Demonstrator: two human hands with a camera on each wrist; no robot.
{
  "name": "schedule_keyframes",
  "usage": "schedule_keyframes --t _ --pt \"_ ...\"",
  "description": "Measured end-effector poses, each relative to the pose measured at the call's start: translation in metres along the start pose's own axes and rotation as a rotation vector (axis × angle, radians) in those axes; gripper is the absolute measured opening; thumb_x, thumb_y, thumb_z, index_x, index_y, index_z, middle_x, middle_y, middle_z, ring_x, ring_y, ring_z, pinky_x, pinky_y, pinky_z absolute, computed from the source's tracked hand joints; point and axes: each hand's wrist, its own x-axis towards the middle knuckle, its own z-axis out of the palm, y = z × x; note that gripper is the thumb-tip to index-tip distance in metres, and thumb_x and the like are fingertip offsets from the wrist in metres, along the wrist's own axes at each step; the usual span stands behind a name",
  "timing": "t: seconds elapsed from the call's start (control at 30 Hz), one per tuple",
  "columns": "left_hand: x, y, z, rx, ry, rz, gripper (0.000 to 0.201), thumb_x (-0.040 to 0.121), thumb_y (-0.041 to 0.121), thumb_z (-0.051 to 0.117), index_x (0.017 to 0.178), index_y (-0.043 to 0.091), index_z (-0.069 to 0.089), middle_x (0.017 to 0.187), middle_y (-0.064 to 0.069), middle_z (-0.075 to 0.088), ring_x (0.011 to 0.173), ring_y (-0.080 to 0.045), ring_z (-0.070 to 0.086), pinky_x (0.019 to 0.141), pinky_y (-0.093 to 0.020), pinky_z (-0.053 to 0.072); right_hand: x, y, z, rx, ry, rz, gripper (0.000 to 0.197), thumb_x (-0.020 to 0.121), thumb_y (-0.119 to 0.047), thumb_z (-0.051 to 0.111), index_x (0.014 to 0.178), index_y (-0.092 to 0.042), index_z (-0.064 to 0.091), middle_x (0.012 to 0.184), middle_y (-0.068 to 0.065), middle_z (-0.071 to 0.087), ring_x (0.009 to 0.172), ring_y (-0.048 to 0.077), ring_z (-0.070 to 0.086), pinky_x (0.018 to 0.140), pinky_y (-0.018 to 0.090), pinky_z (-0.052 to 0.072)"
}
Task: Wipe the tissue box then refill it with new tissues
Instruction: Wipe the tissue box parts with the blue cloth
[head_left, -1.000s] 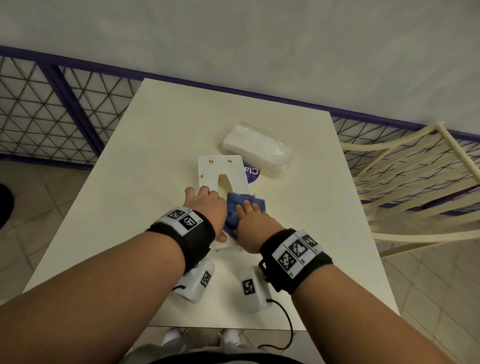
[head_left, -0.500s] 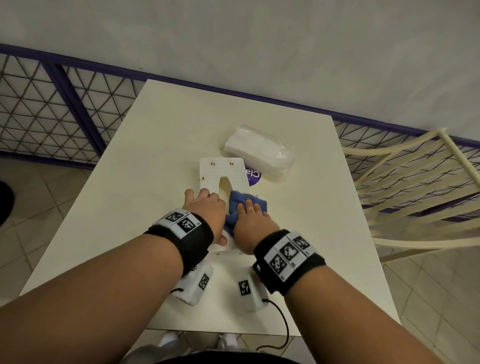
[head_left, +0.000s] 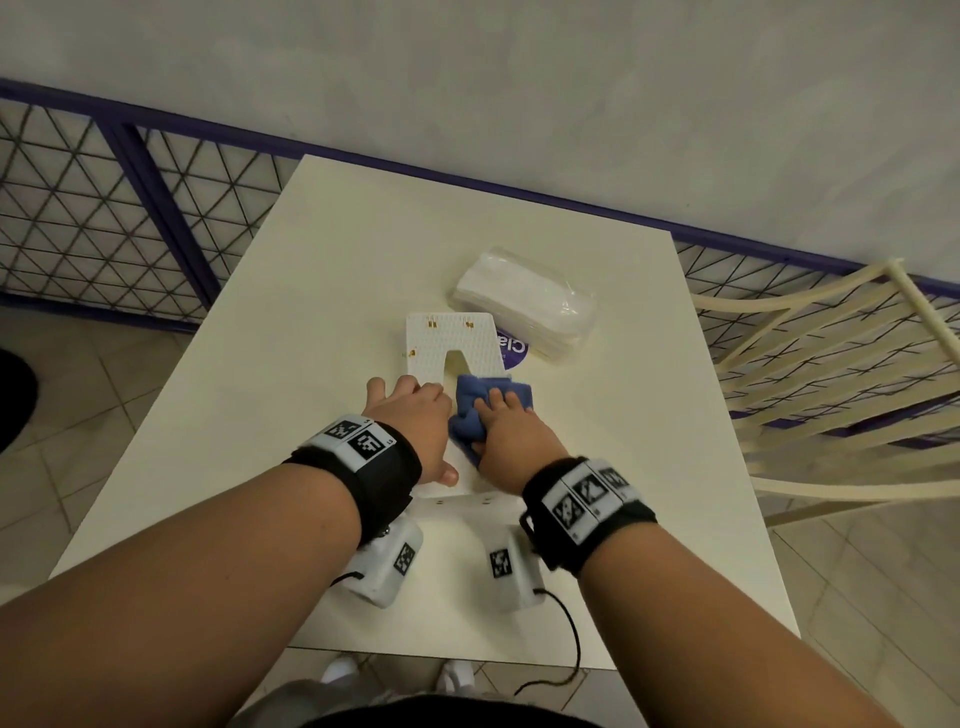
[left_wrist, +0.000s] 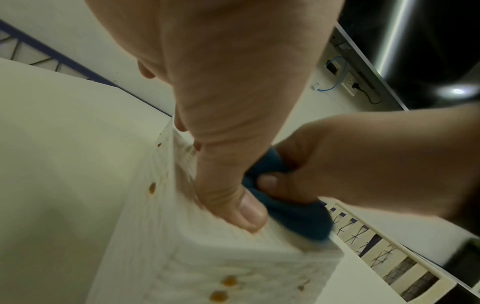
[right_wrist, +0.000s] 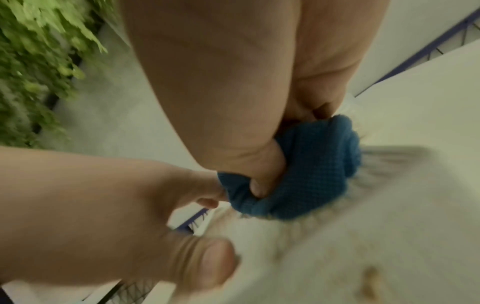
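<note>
A white tissue box (head_left: 451, 340) with small orange dots and a slot in its top lies mid-table. My left hand (head_left: 415, 415) lies over its near half; the thumb (left_wrist: 233, 205) presses on the top and the fingers reach over the left edge. Right beside it, my right hand (head_left: 506, 431) grips a bunched blue cloth (head_left: 470, 410) and presses it onto the box top next to the slot. The thumb is tucked into the cloth (right_wrist: 306, 170). A clear-wrapped pack of white tissues (head_left: 524, 301) lies behind the box to the right.
The cream table (head_left: 337, 270) ends at a near edge (head_left: 467, 657) close to my body. A cream slatted chair (head_left: 831, 374) stands along its right side. A purple-framed wire fence (head_left: 104, 208) runs behind and to the left, below a grey wall.
My right hand has slid the blue cloth slightly farther along the box top, toward the slot. The left hand has kept its hold on the box.
</note>
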Motion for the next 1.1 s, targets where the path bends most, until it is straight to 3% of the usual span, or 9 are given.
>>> schedule_keyframes --t 0.2,0.33,0.43,0.6,0.67,0.73,0.8,0.9,1.1 --pt "-0.002 -0.001 -0.001 0.007 0.006 0.032 0.074 0.068 0.070 0.060 0.122 0.022 0.047 0.129 0.006 0.046 0.121 -0.021 0.035 0.089 -0.044 0.027 -0.048 -0.007 -0.004 -0.008 0.007 -0.036 0.030 0.090 -0.029 0.056 0.115 -0.012 0.060 0.114 0.011 0.063 0.106 0.029 0.059 0.084 0.032 0.046" --pt "-0.009 -0.011 -0.010 0.080 -0.070 0.117 0.084 0.068 0.066 0.066 0.134 0.022 0.038 0.144 0.006 0.038 0.132 -0.023 0.028 0.095 -0.048 0.025 -0.065 0.003 -0.041 0.299 -0.058 0.120 0.016 0.081 -0.022 0.060 0.087 -0.012 0.071 0.087 0.011 0.072 0.083 0.025 0.066 0.072 0.029 0.051" --pt "-0.012 -0.026 -0.023 0.236 -0.136 0.195 0.090 0.070 0.048 0.074 0.144 0.024 0.028 0.155 0.007 0.023 0.137 -0.023 0.023 0.099 -0.048 0.025 -0.076 0.018 -0.068 0.451 0.072 0.243 0.021 0.082 -0.023 0.058 0.087 -0.008 0.072 0.083 0.012 0.073 0.081 0.025 0.067 0.073 0.031 0.053" --pt "-0.027 -0.013 -0.018 0.191 -0.070 0.114 0.093 0.074 0.063 0.062 0.146 0.015 0.026 0.157 -0.002 0.020 0.136 -0.022 0.030 0.104 -0.045 0.023 -0.079 0.020 -0.094 0.279 0.278 0.228 0.017 0.092 -0.014 0.046 0.078 -0.016 0.056 0.093 0.015 0.066 0.096 0.036 0.063 0.069 0.031 0.041" --pt "-0.031 -0.004 -0.009 0.164 -0.081 0.032 0.094 0.073 0.067 0.060 0.142 0.011 0.031 0.151 -0.006 0.030 0.132 -0.023 0.035 0.105 -0.046 0.020 -0.055 0.010 -0.079 0.262 0.235 0.222 0.016 0.092 -0.013 0.045 0.100 -0.012 0.059 0.110 0.019 0.063 0.104 0.036 0.060 0.072 0.028 0.036" --pt "-0.031 -0.001 -0.003 0.143 -0.100 -0.024 0.092 0.072 0.065 0.063 0.140 0.009 0.034 0.147 -0.006 0.035 0.130 -0.023 0.036 0.105 -0.048 0.019 -0.027 -0.002 -0.039 0.232 0.147 0.178 0.036 0.093 -0.019 0.042 0.127 -0.012 0.052 0.131 0.019 0.051 0.120 0.036 0.052 0.090 0.033 0.041" --pt "-0.029 -0.002 -0.002 0.118 -0.098 -0.030 0.090 0.069 0.064 0.066 0.137 0.012 0.036 0.143 -0.003 0.038 0.129 -0.022 0.035 0.103 -0.049 0.018 -0.011 -0.011 -0.003 0.220 0.073 0.237 0.053 0.097 -0.032 0.039 0.145 -0.013 0.032 0.155 0.016 0.023 0.144 0.035 0.022 0.116 0.043 0.023" --pt "-0.027 -0.010 -0.002 0.074 -0.091 -0.008 0.088 0.063 0.068 0.068 0.130 0.018 0.043 0.134 0.004 0.045 0.130 -0.019 0.034 0.103 -0.053 0.015 0.002 -0.006 0.004 0.246 0.078 0.367 0.070 0.098 -0.041 0.035 0.152 -0.009 0.006 0.162 0.012 -0.005 0.149 0.028 -0.003 0.121 0.045 0.002" --pt "-0.023 -0.014 -0.002 0.050 -0.099 0.001 0.086 0.061 0.069 0.068 0.127 0.020 0.044 0.127 0.004 0.048 0.121 -0.015 0.046 0.105 -0.055 0.014 0.006 -0.033 -0.005 0.189 0.050 0.425 0.065 0.096 -0.024 0.037 0.150 0.001 0.011 0.159 0.022 0.005 0.147 0.036 0.009 0.120 0.043 0.009"
